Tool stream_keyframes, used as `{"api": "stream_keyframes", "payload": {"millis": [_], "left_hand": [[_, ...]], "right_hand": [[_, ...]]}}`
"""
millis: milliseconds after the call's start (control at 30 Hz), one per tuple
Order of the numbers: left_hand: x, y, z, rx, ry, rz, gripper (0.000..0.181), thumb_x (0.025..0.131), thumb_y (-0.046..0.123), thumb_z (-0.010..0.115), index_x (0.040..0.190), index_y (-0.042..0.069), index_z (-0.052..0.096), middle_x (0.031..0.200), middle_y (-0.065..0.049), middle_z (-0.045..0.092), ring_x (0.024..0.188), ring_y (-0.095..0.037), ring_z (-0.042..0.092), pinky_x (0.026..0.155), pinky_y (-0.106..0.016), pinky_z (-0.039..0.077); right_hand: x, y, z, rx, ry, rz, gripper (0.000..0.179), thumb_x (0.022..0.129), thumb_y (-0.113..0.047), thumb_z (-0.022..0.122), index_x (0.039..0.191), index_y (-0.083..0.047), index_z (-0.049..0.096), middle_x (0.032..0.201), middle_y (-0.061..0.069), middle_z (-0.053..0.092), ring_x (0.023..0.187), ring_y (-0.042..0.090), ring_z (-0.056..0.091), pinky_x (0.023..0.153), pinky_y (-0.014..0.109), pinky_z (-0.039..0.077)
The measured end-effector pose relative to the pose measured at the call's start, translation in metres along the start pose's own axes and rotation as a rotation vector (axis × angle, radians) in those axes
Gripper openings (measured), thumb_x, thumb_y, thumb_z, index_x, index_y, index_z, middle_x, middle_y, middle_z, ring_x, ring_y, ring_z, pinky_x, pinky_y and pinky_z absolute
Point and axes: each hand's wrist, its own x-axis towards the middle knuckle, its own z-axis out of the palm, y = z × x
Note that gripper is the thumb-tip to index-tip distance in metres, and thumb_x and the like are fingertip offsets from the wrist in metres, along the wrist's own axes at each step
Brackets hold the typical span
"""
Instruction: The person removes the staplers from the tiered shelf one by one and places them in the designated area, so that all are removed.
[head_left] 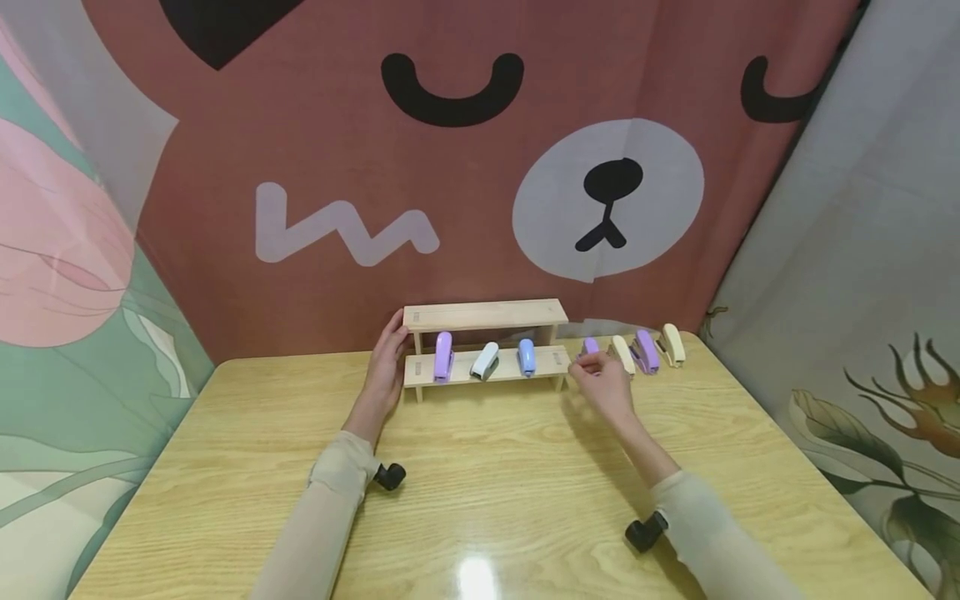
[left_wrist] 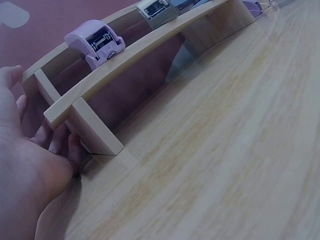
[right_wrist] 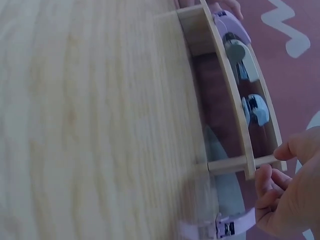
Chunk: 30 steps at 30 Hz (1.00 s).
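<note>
A two-tier wooden rack (head_left: pixel 487 315) stands on the table by the curtain. My left hand (head_left: pixel 385 367) rests along its left end, fingers against the outside of the end supports (left_wrist: pixel 97 127). At the opposite end, my right hand (head_left: pixel 606 385) pinches the rack's side crosspiece (right_wrist: pixel 265 160) between thumb and curled fingers. On the lower tier, from left to right, are a purple stapler (head_left: pixel 443 357), a white stapler (head_left: pixel 485 361) and a light blue stapler (head_left: pixel 527 357). The upper tier carries nothing.
Right of the rack, several more staplers stand in a row: a purple one (head_left: pixel 590 344) partly behind my right hand, a cream one (head_left: pixel 622 353), another purple one (head_left: pixel 645 351) and another cream one (head_left: pixel 673 345). A patterned curtain (head_left: pixel 465 175) hangs behind the table (head_left: pixel 480 467).
</note>
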Motion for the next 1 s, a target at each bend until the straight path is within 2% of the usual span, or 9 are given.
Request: {"api": "stream_keyframes", "payload": {"millis": [267,567,767,1000], "left_hand": [[-0.002,0.001,0.002,0.004,0.004,0.001,0.051,0.107,0.029,0.055,0.157,0.027,0.044,0.149,-0.005,0.046,0.133,-0.029,0.038,0.117,-0.046,0.022],[-0.001,0.001,0.0,0.011,0.012,-0.002,0.05,0.107,0.029,0.056,0.156,0.028,0.044,0.148,-0.004,0.047,0.133,-0.028,0.039,0.116,-0.047,0.024],[0.0,-0.001,-0.001,0.01,0.011,-0.001,0.052,0.106,0.03,0.056,0.156,0.027,0.044,0.148,-0.006,0.047,0.133,-0.029,0.039,0.116,-0.047,0.024],[0.002,-0.001,-0.001,-0.001,0.003,0.018,0.052,0.106,0.03,0.058,0.156,0.027,0.045,0.148,-0.007,0.047,0.135,-0.033,0.036,0.118,-0.051,0.019]], "right_hand": [[-0.008,-0.011,0.014,0.022,-0.033,-0.012,0.019,0.088,-0.014,0.073,0.101,0.0,0.072,0.091,0.013,0.068,0.083,0.026,0.062,0.073,0.032,0.051],[-0.011,-0.022,0.03,0.057,-0.089,-0.005,0.031,0.085,-0.022,0.083,0.101,0.0,0.069,0.091,0.013,0.067,0.082,0.025,0.062,0.072,0.034,0.05],[-0.011,-0.025,0.039,0.005,-0.098,-0.025,0.04,0.082,-0.031,0.087,0.101,-0.001,0.069,0.089,0.01,0.067,0.081,0.024,0.063,0.075,0.037,0.051],[-0.01,-0.028,0.047,-0.089,-0.076,-0.018,0.046,0.079,-0.043,0.088,0.1,-0.006,0.069,0.088,0.007,0.068,0.078,0.023,0.063,0.071,0.04,0.05]]}}
